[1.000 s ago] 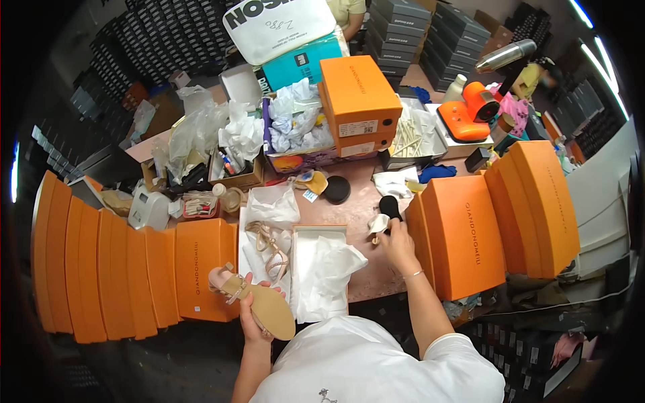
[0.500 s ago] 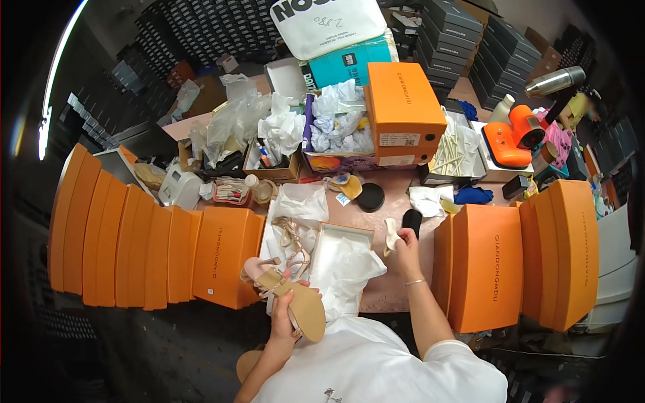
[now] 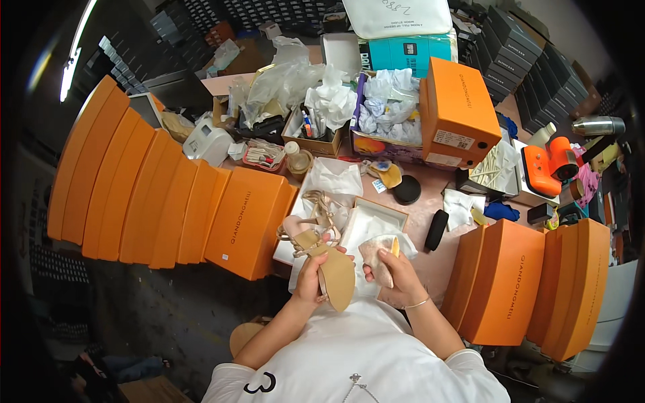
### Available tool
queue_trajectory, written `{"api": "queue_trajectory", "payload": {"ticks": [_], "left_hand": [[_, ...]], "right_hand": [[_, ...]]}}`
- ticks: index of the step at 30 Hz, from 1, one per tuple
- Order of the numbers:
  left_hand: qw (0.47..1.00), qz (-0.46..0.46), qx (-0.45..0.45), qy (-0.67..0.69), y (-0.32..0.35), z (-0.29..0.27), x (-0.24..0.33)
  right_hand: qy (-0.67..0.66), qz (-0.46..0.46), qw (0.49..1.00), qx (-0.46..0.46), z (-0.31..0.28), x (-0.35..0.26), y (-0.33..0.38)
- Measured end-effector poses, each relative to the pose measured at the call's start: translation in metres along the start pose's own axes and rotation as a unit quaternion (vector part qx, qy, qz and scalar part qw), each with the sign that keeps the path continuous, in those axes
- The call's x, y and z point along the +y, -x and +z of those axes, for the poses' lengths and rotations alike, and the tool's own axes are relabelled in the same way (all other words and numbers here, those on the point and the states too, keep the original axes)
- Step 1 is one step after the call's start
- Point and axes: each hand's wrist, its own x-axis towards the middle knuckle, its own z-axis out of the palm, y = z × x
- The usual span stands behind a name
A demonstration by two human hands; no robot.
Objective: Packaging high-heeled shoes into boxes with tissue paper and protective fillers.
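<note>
Hidden: sandal [image 3: 330, 269] upper, turned away, sole up.
Open box [image 3: 376, 213]: white tissue; second sandal [image 3: 321, 205] beside it.
Left hand [image 3: 310, 277]: fingers gripping sandal.
Right hand [image 3: 398, 274]: fingers closed on crumpled cloth [image 3: 378, 255].

The scene is brightly and evenly lit from overhead, and a long strip light [image 3: 75, 47] glares white at the upper left. Colours are strong: the orange boxes [image 3: 175, 195] look saturated, while the white tissue paper [image 3: 376, 232] in the middle is close to washed out. Shadows are soft and short, and the floor [image 3: 161, 316] at lower left sits in deep gloom. The fisheye lens bends straight box edges into arcs (most strongly near the rim), and a black vignette closes off the corners. The centre of the tabletop [image 3: 420, 221] is fairly sharp; detail softens toward the edges, and the dark shelves [image 3: 201, 20] at the top blur together.
</note>
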Motion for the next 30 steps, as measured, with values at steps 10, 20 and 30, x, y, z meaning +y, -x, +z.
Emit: {"api": "queue_trajectory", "payload": {"ticks": [10, 20, 30], "left_hand": [[0.986, -0.081, -0.035, 0.142, -0.029, -0.014, -0.007], [0.977, -0.025, 0.000, 0.213, -0.031, -0.020, 0.013], [0.984, -0.021, -0.022, 0.176, -0.021, -0.034, 0.016]], "right_hand": [[0.628, -0.429, 0.645, -0.078, 0.047, 0.031, 0.017], [0.625, -0.465, 0.618, -0.104, 0.068, 0.041, 0.013], [0.667, -0.428, 0.601, -0.106, 0.055, 0.052, 0.004]]}}
